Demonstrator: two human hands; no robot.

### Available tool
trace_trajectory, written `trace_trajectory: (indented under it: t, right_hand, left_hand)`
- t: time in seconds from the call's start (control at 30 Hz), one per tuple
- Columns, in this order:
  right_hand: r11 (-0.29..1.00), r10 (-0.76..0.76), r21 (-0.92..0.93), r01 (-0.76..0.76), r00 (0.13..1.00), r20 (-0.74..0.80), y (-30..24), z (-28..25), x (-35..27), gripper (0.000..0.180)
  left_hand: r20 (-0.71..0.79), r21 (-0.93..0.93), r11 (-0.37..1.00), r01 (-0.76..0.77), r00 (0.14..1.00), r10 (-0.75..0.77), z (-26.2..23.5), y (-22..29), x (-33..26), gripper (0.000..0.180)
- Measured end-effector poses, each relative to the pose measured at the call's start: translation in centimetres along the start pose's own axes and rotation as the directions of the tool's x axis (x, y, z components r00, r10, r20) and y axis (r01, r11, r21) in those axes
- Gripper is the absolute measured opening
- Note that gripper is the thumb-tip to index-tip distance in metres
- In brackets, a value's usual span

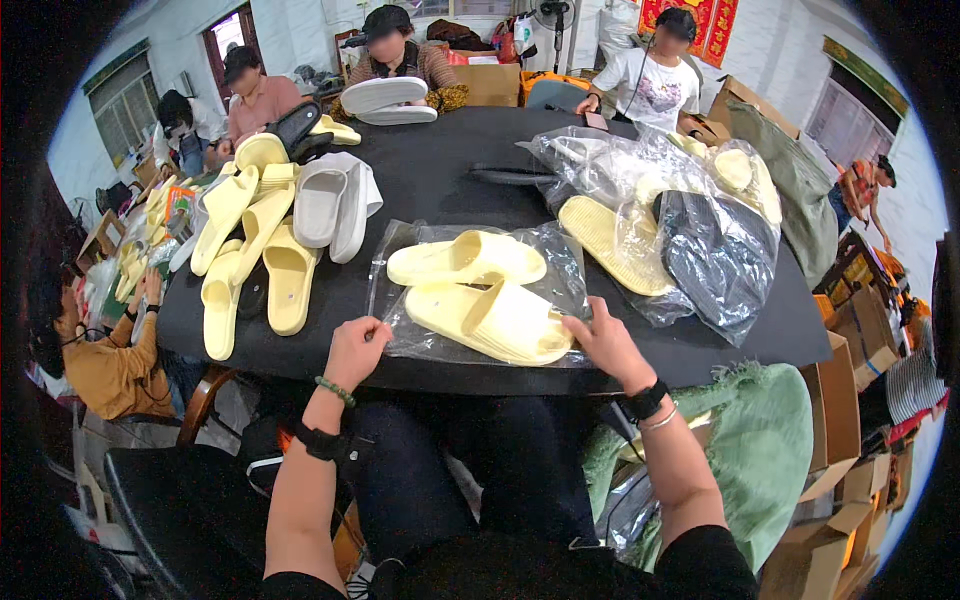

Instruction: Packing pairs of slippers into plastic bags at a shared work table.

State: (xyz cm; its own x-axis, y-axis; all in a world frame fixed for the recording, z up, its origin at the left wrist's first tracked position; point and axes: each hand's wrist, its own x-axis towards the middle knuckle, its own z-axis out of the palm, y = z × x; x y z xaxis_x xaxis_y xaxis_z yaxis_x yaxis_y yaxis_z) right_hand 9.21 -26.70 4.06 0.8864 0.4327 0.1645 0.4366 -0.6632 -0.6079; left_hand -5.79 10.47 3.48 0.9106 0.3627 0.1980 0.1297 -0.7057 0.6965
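Note:
Two pale yellow slide slippers [490,318] lie side by side on a clear plastic bag [378,285], or inside it, on the table before me; which one I cannot tell. My left hand [356,352] is closed, pinching the bag's near left corner between thumb and fingers. At the near right, my right hand [612,348] grips the bag's edge, its thumb against the toe of the nearer slipper. Both forearms reach in from below, a green bead bracelet on the left wrist and dark bands on both.
Loose yellow slippers [290,275] and grey slippers [335,205] are piled left on the black table [450,180]. Bagged yellow and black slippers [715,255] heap up at right. Across the table a person [440,75] holds white-soled slippers. Green cloth [740,450] and cardboard boxes [835,400] stand right.

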Motion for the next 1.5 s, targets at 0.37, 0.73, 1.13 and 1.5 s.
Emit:
trace_trajectory:
  t: [0.37,0.73,1.13,1.5]
  right_hand:
    - [0.898,0.353,0.236,-0.37,0.929,0.111,3.8,-1.8,17.6,0.063]
    - [0.933,0.264,0.281,-0.225,0.958,-0.11,7.6,2.6,20.5,0.035]
    - [0.812,0.349,0.469,-0.348,0.933,0.09,4.4,1.2,21.4,0.047]
    - [0.906,0.214,0.384,-0.177,0.975,-0.054,7.0,2.4,22.6,0.029]
  left_hand:
    - [-0.063,0.272,0.96,0.062,0.997,-0.046,1.7,7.1,4.9,0.059]
    - [-0.014,-0.361,0.911,0.198,0.976,-0.218,1.4,1.8,7.1,0.03]
    - [0.417,-0.522,0.567,0.637,0.77,-0.482,-2.8,2.6,12.1,0.078]
    - [0.375,-0.302,0.676,0.672,0.736,-0.564,0.7,0.9,20.8,0.026]
